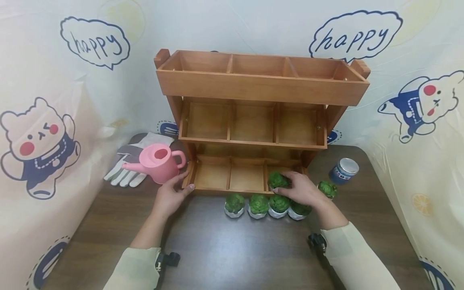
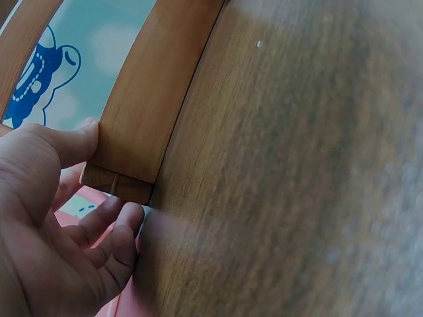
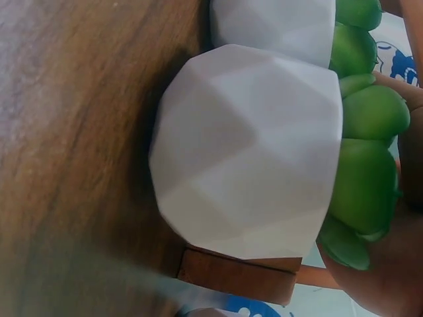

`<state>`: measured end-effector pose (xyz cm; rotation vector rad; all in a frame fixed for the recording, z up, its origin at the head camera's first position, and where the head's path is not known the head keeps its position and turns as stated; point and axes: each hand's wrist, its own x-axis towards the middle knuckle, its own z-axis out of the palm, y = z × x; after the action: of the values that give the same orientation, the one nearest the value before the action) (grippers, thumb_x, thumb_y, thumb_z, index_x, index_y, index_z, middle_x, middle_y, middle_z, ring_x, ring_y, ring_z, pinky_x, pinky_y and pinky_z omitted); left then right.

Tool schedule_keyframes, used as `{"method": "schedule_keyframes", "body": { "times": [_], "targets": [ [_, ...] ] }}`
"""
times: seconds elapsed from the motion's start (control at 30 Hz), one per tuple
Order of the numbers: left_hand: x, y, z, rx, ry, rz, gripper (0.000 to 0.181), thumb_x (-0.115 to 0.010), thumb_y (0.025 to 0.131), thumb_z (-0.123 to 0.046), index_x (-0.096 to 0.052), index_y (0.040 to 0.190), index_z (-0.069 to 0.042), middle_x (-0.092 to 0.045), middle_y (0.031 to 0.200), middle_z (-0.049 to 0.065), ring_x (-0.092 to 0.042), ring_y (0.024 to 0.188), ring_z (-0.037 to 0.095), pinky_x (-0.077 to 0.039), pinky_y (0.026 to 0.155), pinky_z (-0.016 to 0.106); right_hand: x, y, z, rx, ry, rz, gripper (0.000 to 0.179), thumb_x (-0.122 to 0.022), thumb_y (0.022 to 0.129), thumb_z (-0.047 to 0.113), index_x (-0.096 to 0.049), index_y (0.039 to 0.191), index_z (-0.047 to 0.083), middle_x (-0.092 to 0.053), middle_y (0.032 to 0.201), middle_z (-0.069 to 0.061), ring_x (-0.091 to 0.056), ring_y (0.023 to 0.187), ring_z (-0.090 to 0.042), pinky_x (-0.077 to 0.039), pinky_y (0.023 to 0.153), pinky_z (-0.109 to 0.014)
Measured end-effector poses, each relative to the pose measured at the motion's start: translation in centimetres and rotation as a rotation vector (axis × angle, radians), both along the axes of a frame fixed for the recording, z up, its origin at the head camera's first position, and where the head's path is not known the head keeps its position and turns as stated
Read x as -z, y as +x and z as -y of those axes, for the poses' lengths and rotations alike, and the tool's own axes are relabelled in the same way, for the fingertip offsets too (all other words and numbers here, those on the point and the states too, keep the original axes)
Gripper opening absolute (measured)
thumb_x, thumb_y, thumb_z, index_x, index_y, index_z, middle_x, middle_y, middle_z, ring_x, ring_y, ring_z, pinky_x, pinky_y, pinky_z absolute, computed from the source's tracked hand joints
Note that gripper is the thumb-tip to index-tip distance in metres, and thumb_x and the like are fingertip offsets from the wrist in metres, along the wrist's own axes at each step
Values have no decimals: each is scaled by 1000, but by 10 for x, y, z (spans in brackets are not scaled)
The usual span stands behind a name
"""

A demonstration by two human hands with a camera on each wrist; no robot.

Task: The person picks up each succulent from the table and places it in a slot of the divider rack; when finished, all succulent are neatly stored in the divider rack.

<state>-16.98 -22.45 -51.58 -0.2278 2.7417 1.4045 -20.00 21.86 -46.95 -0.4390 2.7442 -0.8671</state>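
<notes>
A three-tier wooden planter shelf (image 1: 262, 85) stands at the back of the table, each tier split into three compartments. My left hand (image 1: 172, 196) grips the left end of its bottom tier (image 2: 142, 105), thumb against the front board and fingers at the end. With my right hand (image 1: 303, 188) I hold a small potted succulent (image 1: 277, 180) by its green top, in the bottom tier's right compartment. Several more potted succulents (image 1: 234, 204) stand in a row before the shelf. One white faceted pot (image 3: 244, 152) fills the right wrist view and hides most of that hand.
To the left, a pink watering can (image 1: 159, 164) stands by grey-and-white gloves (image 1: 127, 171). Right of the shelf are a blue tin (image 1: 343, 171) and another succulent (image 1: 327, 189). A printed cloth (image 1: 232, 24) hangs behind the table (image 1: 224, 249).
</notes>
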Motion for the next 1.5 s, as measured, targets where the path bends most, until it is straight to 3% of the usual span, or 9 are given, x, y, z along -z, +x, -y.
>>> {"method": "schedule_keyframes", "body": {
  "times": [0.27,0.6,0.97,1.13,1.3,1.5],
  "targets": [
    [1,-1,0,-7,0,0,64,-78,93,-40,-56,151,-27,-54,153,12,-52,139,41,-48,106,62,2,2,-6,-5,-41,0,71,-76,93,40,-52,148,2,-62,139,-23,-65,119,-40,-54,97,-58],
    [3,0,2,-14,-1,6,64,-78,94,-39,-55,152,-28,-54,154,10,-52,139,40,-48,106,61,-1,11,-15,12,-164,39,68,-77,95,33,-49,151,7,-60,143,-22,-66,121,-39,-54,100,-55],
    [5,0,3,-10,-10,5,64,-78,94,-40,-55,152,-27,-54,154,10,-52,139,40,-48,106,61,2,24,-28,47,-315,22,70,-75,97,29,-44,154,2,-59,145,-20,-63,127,-37,-53,103,-48],
    [5,2,2,-7,-15,-4,65,-78,93,-41,-55,152,-26,-55,153,12,-53,138,41,-49,105,61,1,32,-32,84,-375,10,68,-75,98,23,-44,154,2,-59,143,-22,-63,127,-38,-54,101,-45],
    [5,2,1,-9,-11,-12,63,-78,93,-40,-56,151,-25,-55,152,12,-53,138,40,-49,105,61,-2,38,-37,120,-371,-12,65,-75,98,23,-46,153,4,-60,142,-22,-64,126,-38,-55,100,-42],
    [3,1,-1,-9,-10,-9,65,-78,93,-42,-55,152,-26,-53,155,10,-50,141,39,-48,106,60,-3,42,-45,145,-375,-101,59,-74,98,22,-51,149,3,-65,135,-22,-68,120,-35,-56,99,-40]
  ]
}}
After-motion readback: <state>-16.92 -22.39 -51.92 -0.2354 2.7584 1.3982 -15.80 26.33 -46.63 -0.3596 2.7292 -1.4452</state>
